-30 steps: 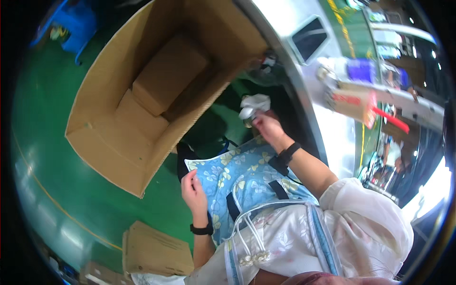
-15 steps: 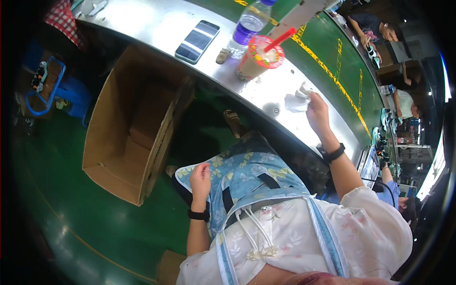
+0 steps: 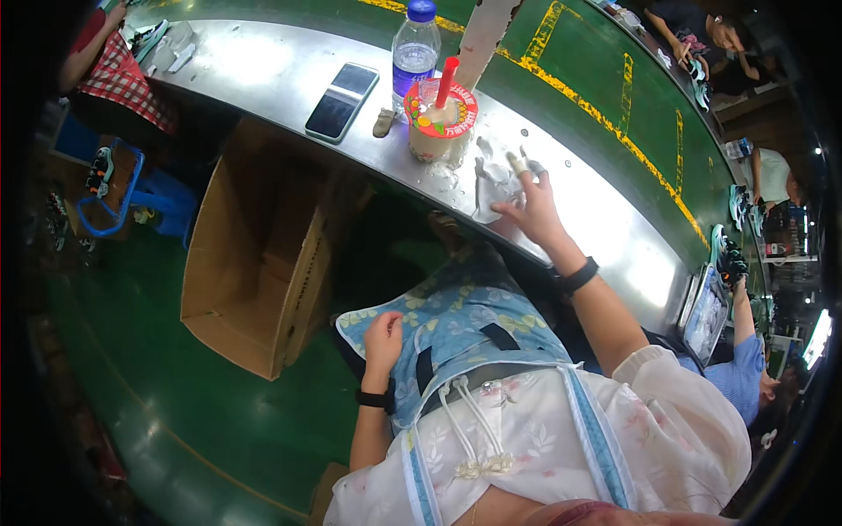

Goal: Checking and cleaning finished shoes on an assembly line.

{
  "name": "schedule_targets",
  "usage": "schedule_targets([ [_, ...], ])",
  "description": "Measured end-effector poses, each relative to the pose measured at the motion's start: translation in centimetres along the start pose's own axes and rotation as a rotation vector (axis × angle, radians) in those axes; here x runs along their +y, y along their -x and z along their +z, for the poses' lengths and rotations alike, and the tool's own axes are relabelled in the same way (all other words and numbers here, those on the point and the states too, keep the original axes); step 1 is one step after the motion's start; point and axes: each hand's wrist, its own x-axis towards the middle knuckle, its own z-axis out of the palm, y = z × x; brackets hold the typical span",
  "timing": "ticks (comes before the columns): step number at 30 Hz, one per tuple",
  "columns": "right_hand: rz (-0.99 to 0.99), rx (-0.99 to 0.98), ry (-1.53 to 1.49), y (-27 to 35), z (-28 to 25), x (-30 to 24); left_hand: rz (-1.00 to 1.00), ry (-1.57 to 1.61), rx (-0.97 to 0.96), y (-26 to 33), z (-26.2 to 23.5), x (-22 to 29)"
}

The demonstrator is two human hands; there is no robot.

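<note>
My right hand (image 3: 535, 207) reaches over the metal bench top (image 3: 605, 232) with its fingers spread; pale coverings wrap some fingertips. Just beside those fingers, a crumpled white tissue (image 3: 493, 186) lies on the metal. A sealed cup of milky drink (image 3: 436, 140) with a red straw stands to the left of it. Lower down, my left hand (image 3: 383, 340) hangs in front of the blue floral apron (image 3: 465, 307), its fingers curled closed and no object showing in them.
Behind the cup stands a water bottle (image 3: 415, 53); a phone (image 3: 343, 103) and a small beige item (image 3: 383, 123) lie left. An open cardboard box (image 3: 241, 263) sits below the bench edge. Beyond runs a green surface (image 3: 579, 105) with yellow lines. Other people work at both sides.
My right hand has moved left and down to the bench and opened, letting go of the tissue it held up. My left hand has shifted slightly right. The view has turned a little.
</note>
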Motion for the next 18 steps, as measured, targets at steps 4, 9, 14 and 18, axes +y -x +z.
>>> schedule_targets([
  [4, -0.107, -0.04, -0.09, -0.5, 2.1, 1.2, -0.022, 0.009, -0.012, -0.3, 0.5, 1.3],
  [9, -0.161, 0.14, -0.007, -4.0, 1.6, 3.0, 0.018, -0.028, -0.004, 0.2, 0.7, 0.2],
  [14, -0.078, 0.142, 0.049, -8.6, 2.2, 5.0, 0.001, -0.035, 0.002, 0.6, 0.6, -0.1],
  [18, -0.177, 0.341, -0.103, -12.1, 3.4, 4.2, -0.026, -0.035, 0.006, 1.0, 0.8, 0.2],
])
